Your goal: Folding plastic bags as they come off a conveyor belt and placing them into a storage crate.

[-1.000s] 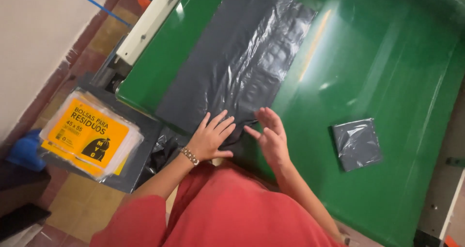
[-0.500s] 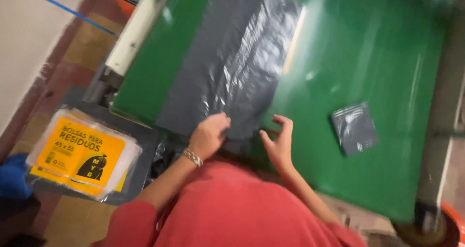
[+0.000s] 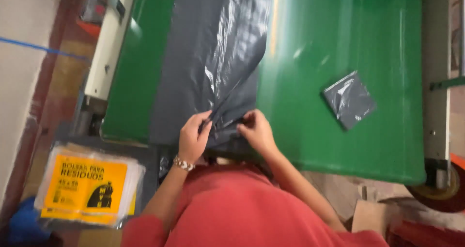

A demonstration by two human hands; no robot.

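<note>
At the far left, on the floor beside the table, I note a stack of packets (image 3: 89,186) with yellow labels, wrapped in clear film. Next to it stands the green table (image 3: 339,82), its top glossy.

A long dark grey plastic bag (image 3: 213,58) lies flat along the table, running from the far end to the near edge, where both hands meet it. My left hand (image 3: 193,138), a bracelet at the wrist, is closed in a pinch on a raised crease of the bag at its near end. My right hand (image 3: 256,129) is just beside it, fingers curled and gripping the same near edge of the plastic. The two hands are close together, almost touching, with the film bunched between them.

Further right, well apart from the hands, a small folded bag (image 3: 349,99) of the same grey lies alone on the green surface.

Judgement on progress: one bag appears folded down to a square and set aside. The long bag is spread out but shows no fold across its length yet, so its folding looks barely begun.
</note>
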